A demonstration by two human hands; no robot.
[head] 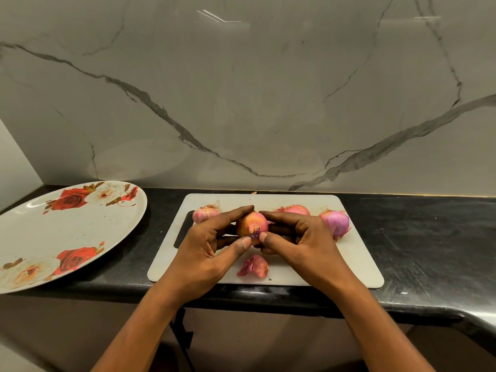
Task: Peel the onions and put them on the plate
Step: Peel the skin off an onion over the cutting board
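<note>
Head view: left hand point(212, 247) and right hand point(295, 244) both curl around the onion point(252, 224) held between them above the cutting board point(349, 264), thumbs pinching its tip. Peel from there, gripping firmly. Plate point(40, 237) sits well left of the left hand.

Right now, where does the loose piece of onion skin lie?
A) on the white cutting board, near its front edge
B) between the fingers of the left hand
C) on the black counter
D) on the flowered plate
A: the loose skin lies on the white cutting board, just nearer the camera than the held onion; the flowered plate bears none.
</note>
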